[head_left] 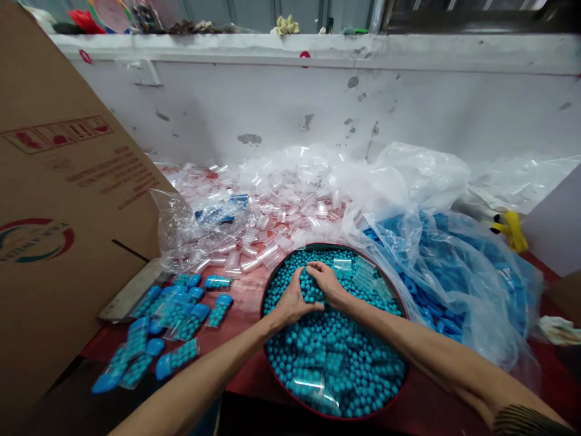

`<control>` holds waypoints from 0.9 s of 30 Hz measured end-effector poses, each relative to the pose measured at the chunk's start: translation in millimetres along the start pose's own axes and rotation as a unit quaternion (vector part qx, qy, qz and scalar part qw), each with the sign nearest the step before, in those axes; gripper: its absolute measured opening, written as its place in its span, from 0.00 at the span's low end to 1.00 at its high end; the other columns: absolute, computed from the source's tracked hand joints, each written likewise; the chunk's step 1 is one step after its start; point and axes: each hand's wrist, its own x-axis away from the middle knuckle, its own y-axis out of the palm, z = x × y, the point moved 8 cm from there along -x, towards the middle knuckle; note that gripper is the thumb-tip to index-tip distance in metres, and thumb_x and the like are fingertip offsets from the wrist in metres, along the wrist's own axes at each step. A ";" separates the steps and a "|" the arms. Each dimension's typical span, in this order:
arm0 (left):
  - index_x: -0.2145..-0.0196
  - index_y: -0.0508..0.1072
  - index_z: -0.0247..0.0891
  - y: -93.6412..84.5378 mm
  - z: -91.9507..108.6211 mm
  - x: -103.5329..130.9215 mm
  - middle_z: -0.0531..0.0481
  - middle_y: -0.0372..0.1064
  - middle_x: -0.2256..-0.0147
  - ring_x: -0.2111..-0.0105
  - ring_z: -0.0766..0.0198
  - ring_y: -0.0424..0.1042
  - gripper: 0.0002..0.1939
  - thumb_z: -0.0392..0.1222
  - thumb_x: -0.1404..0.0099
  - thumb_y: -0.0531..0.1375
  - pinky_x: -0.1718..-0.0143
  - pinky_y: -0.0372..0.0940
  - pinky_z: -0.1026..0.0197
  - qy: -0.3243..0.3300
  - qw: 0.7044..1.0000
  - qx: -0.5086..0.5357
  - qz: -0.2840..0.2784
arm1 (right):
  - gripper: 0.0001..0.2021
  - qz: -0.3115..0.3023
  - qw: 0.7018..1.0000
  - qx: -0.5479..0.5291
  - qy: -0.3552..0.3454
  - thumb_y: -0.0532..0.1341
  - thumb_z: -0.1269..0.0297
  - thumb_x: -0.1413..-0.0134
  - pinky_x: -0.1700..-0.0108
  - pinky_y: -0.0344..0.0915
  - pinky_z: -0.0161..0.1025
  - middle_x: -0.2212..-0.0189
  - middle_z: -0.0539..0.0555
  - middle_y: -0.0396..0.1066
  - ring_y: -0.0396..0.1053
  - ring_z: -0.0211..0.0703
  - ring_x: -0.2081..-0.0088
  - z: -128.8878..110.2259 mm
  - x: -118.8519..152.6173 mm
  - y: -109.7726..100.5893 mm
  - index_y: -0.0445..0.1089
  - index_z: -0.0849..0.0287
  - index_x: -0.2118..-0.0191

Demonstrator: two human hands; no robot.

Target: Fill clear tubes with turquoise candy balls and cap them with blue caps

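A round tub (405, 363) with a dark red rim is filled with small teal beads (290, 357). Both my hands are inside it, near its middle, with their fingertips close together. My left hand (291, 301) curves around a cluster of beads, its thumb stretched to the right. From the right, my right hand (327, 286) reaches in with bent fingers against the same cluster; whatever they pinch is hidden. Several clear plastic cases lie among the beads, including an empty-looking case (342, 264) at the back and a shiny case (308, 384) at the front.
Bead-filled cases with blue caps (181, 318) lie left of the tub. Behind spreads a heap of clear cases (276, 242). On the right, a clear bag (490, 284) holds blue caps. A cardboard box (68, 181) stands at the left, before a white wall (204, 109).
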 end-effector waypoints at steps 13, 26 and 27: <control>0.48 0.58 0.39 4.8 0.8 19.9 0.44 0.58 0.49 0.48 0.52 0.56 0.39 0.49 0.58 0.63 0.47 0.50 0.52 0.021 0.988 -0.086 -0.129 | 0.05 -0.102 0.899 0.378 -0.196 0.53 0.69 0.50 0.62 0.59 0.36 0.70 0.53 0.65 0.62 0.40 0.66 -24.4 48.9 2.9 0.66 0.60 0.68; 0.50 0.62 0.41 -7.3 22.4 9.2 0.47 0.57 0.47 0.47 0.53 0.56 0.37 0.54 0.58 0.62 0.46 0.48 0.55 -0.066 0.962 -0.112 -0.239 | 0.11 0.025 0.706 0.694 -0.137 0.56 0.69 0.52 0.67 0.57 0.41 0.61 0.63 0.63 0.62 0.50 0.64 -34.2 40.2 -98.6 0.64 0.60 0.60; 0.51 0.63 0.41 -6.1 22.4 6.8 0.47 0.58 0.47 0.48 0.54 0.57 0.34 0.55 0.55 0.60 0.47 0.49 0.56 -0.059 0.964 -0.115 -0.233 | 0.11 0.019 0.705 0.695 -0.136 0.54 0.71 0.51 0.67 0.57 0.41 0.61 0.63 0.63 0.61 0.49 0.64 -28.8 36.7 -98.6 0.64 0.60 0.59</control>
